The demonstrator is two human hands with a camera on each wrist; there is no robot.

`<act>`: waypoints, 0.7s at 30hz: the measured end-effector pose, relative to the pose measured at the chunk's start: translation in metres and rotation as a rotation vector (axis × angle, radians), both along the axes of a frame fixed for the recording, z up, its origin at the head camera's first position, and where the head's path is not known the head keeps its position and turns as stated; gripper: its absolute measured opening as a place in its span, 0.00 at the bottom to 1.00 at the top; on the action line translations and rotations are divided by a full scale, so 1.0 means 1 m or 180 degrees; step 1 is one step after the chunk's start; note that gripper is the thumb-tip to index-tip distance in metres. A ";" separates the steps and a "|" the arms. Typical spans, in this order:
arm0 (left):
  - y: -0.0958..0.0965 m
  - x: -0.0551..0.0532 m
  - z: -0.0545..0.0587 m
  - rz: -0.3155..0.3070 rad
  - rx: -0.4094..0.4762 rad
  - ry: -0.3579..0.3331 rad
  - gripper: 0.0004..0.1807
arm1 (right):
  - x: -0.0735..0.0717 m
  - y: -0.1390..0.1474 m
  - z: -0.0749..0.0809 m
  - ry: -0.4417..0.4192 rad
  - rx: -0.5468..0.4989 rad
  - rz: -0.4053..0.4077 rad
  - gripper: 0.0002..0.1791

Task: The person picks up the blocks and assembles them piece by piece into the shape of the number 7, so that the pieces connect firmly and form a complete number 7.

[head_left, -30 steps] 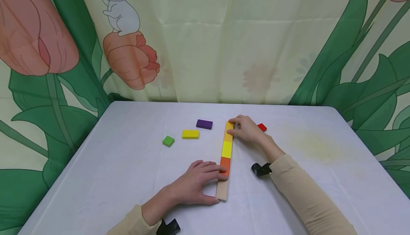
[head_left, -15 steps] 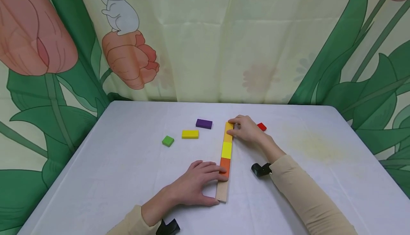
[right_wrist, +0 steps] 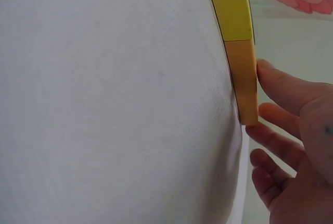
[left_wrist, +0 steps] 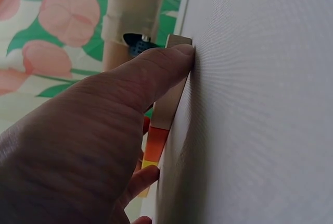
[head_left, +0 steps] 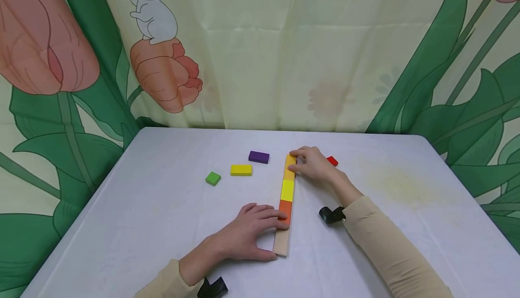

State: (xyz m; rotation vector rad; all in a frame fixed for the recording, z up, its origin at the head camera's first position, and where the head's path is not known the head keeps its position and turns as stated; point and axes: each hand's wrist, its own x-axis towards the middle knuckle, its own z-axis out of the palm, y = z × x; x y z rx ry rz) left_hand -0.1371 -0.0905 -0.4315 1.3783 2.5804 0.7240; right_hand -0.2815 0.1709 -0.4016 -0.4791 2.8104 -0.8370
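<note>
A straight row of wooden blocks lies on the table: a plain wood block (head_left: 281, 243) nearest, then an orange block (head_left: 285, 206), a yellow block (head_left: 287, 190) and a light orange block (right_wrist: 243, 78) farthest. My left hand (head_left: 248, 230) has its thumb against the near end of the plain block, while its outstretched fingers rest on the orange one. At the far end, my right hand (head_left: 314, 165) holds the light orange block between thumb and curved index finger. Its remaining fingers sit beyond the block's end in the right wrist view.
Left of the row lie a purple block (head_left: 258, 157), a second yellow block (head_left: 241, 170) and a green block (head_left: 213, 179). A red block (head_left: 332, 160) is partly hidden behind the right hand. A patterned curtain (head_left: 252, 63) hangs behind the white-covered table (head_left: 142, 198).
</note>
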 end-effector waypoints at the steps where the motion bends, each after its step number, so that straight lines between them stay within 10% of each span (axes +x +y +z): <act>1: 0.000 0.000 0.000 -0.0003 0.0008 0.0002 0.32 | 0.000 0.001 0.000 0.0009 -0.0026 -0.0012 0.31; 21: -0.001 -0.002 -0.004 -0.0051 0.0204 0.0054 0.33 | 0.005 0.066 0.014 0.0274 -0.0133 -0.0195 0.20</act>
